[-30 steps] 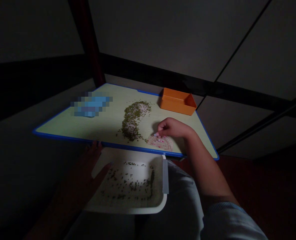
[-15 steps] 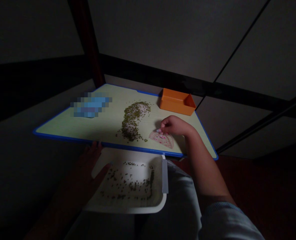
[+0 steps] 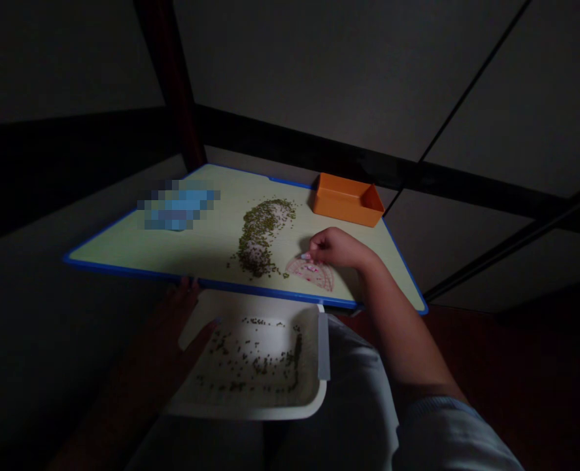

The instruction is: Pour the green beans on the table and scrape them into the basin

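Note:
My right hand (image 3: 336,247) pinches the upper edge of a clear pink semicircular protractor (image 3: 314,272), which lies close to the table surface. Left of the protractor is a long spread heap of small green beans (image 3: 260,235) with paler grains among them. My left hand (image 3: 174,330), in deep shadow, grips the left side of a white plastic bin (image 3: 250,413), its thumb over the inside wall. That bin sits below the table's near edge, above my lap, with scattered green beans (image 3: 265,363) on its bottom.
An orange open box (image 3: 346,208) stands at the table's far right corner. A blurred-out blue item (image 3: 182,208) lies at the far left. The pale table (image 3: 201,255) has a raised blue edge, with walls behind it.
My right hand has slid the protractor slightly left, nearer the bean heap. My left hand and the white bin stay where they were.

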Demonstrator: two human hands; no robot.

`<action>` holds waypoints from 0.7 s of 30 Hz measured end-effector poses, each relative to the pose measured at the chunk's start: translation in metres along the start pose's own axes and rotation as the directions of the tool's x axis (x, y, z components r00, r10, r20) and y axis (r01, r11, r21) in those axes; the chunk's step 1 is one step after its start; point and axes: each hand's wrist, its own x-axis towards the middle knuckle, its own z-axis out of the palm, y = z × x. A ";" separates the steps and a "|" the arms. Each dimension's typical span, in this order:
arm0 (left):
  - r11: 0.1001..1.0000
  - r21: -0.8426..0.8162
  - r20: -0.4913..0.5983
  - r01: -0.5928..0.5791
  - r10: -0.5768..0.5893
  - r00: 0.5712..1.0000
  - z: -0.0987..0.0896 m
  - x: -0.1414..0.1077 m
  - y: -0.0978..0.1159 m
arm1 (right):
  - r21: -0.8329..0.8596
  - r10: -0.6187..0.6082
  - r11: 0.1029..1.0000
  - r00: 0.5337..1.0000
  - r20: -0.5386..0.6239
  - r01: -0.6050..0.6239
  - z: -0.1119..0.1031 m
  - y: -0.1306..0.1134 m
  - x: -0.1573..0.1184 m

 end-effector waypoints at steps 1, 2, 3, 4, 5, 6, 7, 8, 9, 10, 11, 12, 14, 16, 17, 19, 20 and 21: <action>1.000 0.000 -0.002 0.001 -0.001 1.000 0.000 0.000 0.000 | 0.003 -0.006 1.000 1.000 0.001 0.006 0.001 0.000 0.000; 1.000 0.002 -0.003 0.003 -0.003 1.000 0.000 0.001 0.001 | 0.009 -0.009 1.000 1.000 0.008 0.009 0.001 0.000 0.001; 1.000 0.004 -0.004 0.005 -0.005 1.000 -0.001 0.001 0.001 | 0.016 -0.008 1.000 1.000 0.017 0.008 0.001 -0.001 0.001; 1.000 0.006 -0.004 0.005 -0.005 1.000 -0.001 0.002 0.002 | 0.023 -0.006 1.000 1.000 0.022 0.005 0.001 -0.002 0.000; 1.000 0.006 -0.007 0.004 -0.004 1.000 -0.001 0.002 0.002 | 0.030 -0.004 1.000 1.000 0.023 0.004 0.000 -0.002 0.000; 1.000 0.005 -0.012 0.002 -0.002 1.000 -0.001 0.003 0.003 | 0.036 -0.003 0.999 1.000 0.022 0.002 0.000 -0.003 -0.001; 1.000 0.003 -0.018 -0.003 0.003 1.000 -0.001 0.003 0.003 | 0.042 -0.002 0.999 1.000 0.023 0.001 -0.001 -0.003 -0.002; 1.000 0.001 -0.024 -0.008 0.008 1.000 -0.001 0.003 0.004 | 0.047 -0.001 0.999 1.000 0.026 0.000 -0.002 -0.004 -0.002; 1.000 -0.001 -0.029 -0.010 0.010 1.000 -0.001 0.003 0.004 | 0.049 0.000 0.999 0.999 0.033 -0.002 -0.003 -0.004 -0.003; 1.000 -0.002 -0.032 -0.009 0.009 0.999 -0.001 0.002 0.004 | 0.049 0.002 0.999 0.999 0.043 -0.004 -0.004 -0.005 -0.003; 1.000 -0.001 -0.033 -0.004 0.004 0.999 -0.001 0.002 0.004 | 0.049 0.003 0.999 0.999 0.055 -0.006 -0.005 -0.005 -0.004; 1.000 0.001 -0.031 0.000 0.000 1.000 -0.001 0.002 0.004 | 0.048 0.003 0.999 0.998 0.066 -0.006 -0.005 -0.006 -0.004; 1.000 0.002 -0.022 -0.001 0.001 1.000 -0.002 0.001 0.003 | 0.047 -0.004 0.999 0.997 0.076 0.000 -0.004 -0.007 -0.004; 1.000 0.000 -0.007 0.005 -0.005 1.000 -0.002 0.000 0.003 | 0.041 -0.009 0.999 0.998 0.068 0.007 -0.003 -0.007 -0.004; 1.000 -0.002 0.004 0.012 -0.012 1.000 -0.002 0.000 0.003 | 0.033 -0.011 0.999 0.998 0.061 0.009 -0.002 -0.007 -0.004; 1.000 -0.005 0.014 0.028 -0.028 1.000 -0.002 0.000 0.002 | 0.020 -0.013 1.000 0.999 0.045 0.012 -0.001 -0.007 -0.003; 0.999 -0.007 0.015 0.032 -0.032 0.999 -0.002 0.001 0.002 | 0.014 -0.012 1.000 0.999 0.039 0.012 0.000 -0.007 -0.002; 0.999 -0.008 0.014 0.033 -0.033 0.999 -0.002 0.001 0.002 | 0.011 -0.013 1.000 0.999 0.034 0.012 0.000 -0.007 -0.002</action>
